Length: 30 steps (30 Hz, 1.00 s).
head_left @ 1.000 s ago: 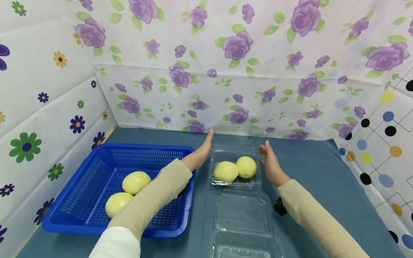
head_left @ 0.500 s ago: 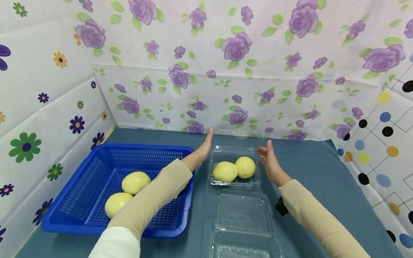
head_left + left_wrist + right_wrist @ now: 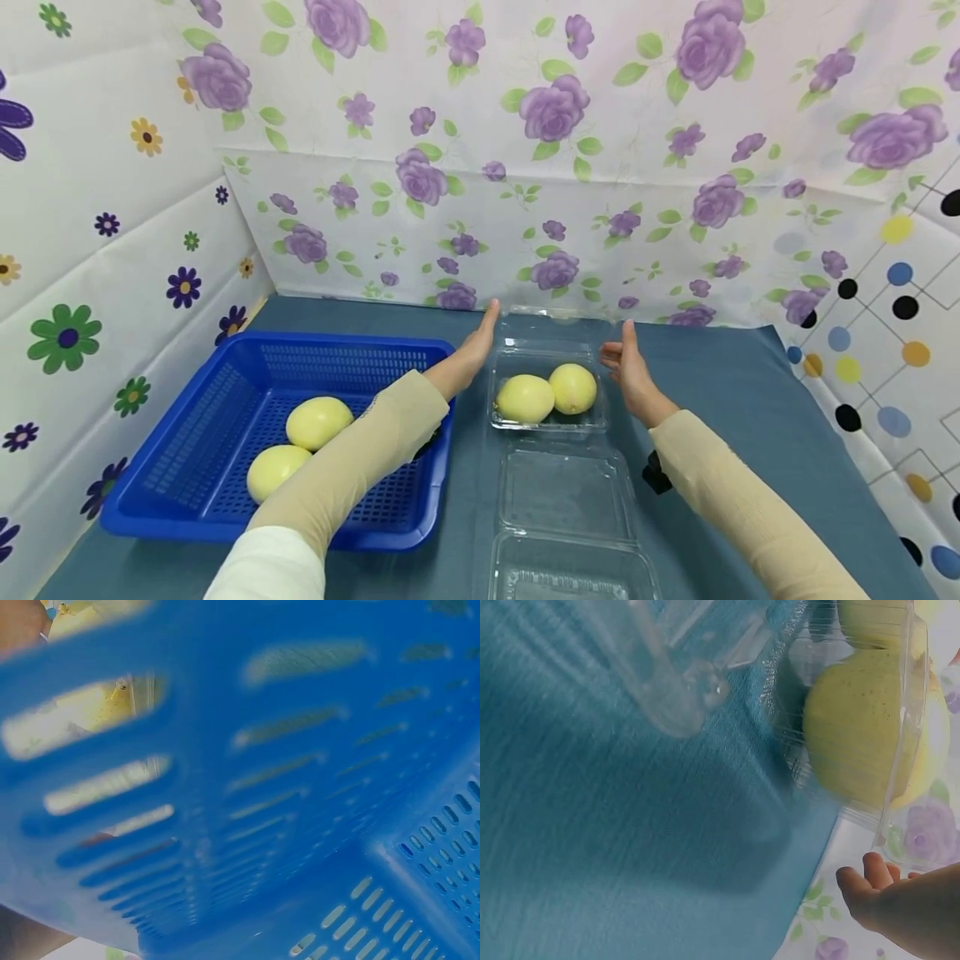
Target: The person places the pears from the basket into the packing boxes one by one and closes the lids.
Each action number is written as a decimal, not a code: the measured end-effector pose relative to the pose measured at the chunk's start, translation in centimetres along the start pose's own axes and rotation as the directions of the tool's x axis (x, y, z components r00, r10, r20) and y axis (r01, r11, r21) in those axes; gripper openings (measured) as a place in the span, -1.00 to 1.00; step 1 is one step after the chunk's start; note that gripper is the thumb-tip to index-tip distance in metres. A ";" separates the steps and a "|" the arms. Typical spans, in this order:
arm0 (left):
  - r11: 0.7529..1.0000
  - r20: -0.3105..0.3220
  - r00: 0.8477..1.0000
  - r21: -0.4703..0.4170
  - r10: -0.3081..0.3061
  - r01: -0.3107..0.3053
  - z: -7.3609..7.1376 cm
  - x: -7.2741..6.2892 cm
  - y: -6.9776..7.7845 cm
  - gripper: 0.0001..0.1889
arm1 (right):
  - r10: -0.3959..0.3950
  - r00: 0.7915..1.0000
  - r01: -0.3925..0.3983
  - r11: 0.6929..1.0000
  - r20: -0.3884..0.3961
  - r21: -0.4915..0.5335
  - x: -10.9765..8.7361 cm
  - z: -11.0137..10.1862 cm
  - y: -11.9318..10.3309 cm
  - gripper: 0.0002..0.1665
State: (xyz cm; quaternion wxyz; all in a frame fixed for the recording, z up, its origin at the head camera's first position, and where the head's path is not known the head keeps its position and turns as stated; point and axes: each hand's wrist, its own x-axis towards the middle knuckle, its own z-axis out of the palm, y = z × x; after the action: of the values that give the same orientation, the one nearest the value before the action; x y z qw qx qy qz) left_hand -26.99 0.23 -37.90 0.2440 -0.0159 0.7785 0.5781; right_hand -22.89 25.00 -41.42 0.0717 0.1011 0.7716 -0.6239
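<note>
Two pale yellow round fruits, which look like small melons, sit side by side in a clear plastic clamshell box. Its lid stands open at the back. To the left of the box is my left hand, fingers straight and pointing away. My right hand is at the right side, thumb up and fingers bent slightly inward. In the right wrist view its fingertips are close to the box's rim; contact cannot be told. Neither hand grips anything. The blue basket's wall mostly blocks the left wrist view.
The blue plastic basket stands on the left, under my left forearm, with two more yellow fruits in it. A second clear clamshell box lies open in front. Flowered sheets hang behind the teal-covered table.
The box's lid leans slightly farther back than a second ago. My right fingers have shifted slightly upward. The fruits and my left hand stay about where they were.
</note>
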 end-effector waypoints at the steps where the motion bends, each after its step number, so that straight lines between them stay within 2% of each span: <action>1: 1.000 -0.005 1.000 0.001 -0.002 0.002 0.0 -0.1 0.0 -0.01 | 0.006 1.000 -0.006 1.000 -0.002 -0.009 0.0 -0.1 -0.1 0.22; 10: 1.000 -0.002 1.000 0.024 -0.006 0.006 -0.1 -0.8 0.2 -0.01 | 0.036 0.999 -0.035 0.997 0.013 -0.064 0.0 -0.7 -0.6 0.30; 16: 1.000 0.006 1.000 0.005 -0.012 0.012 -0.2 -1.2 0.3 -0.04 | 0.004 0.995 -0.002 1.000 0.099 -0.020 -1.1 -0.9 -1.1 0.18; 20: 0.999 0.019 0.999 -0.035 -0.037 0.038 -0.2 -1.6 0.4 -0.04 | -0.008 0.989 0.006 1.000 0.146 0.008 -1.5 -1.1 -0.7 0.12; 22: 0.997 0.028 0.998 -0.053 -0.054 0.056 -0.2 -1.8 0.5 -0.05 | -0.002 0.988 0.001 1.000 0.152 0.007 -1.2 -1.4 0.0 0.16; 30: 0.983 0.087 0.985 -0.102 -0.147 0.155 -0.1 -2.5 0.3 -0.06 | 0.046 0.986 -0.052 0.998 0.163 0.029 -1.9 -1.5 0.6 0.15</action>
State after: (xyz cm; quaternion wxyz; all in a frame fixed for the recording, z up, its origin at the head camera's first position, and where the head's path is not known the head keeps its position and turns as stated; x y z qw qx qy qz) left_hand -24.91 -0.45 -36.57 0.3164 -0.0654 0.7322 0.5995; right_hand -20.86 26.49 -41.19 0.1479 0.0700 0.7499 -0.6410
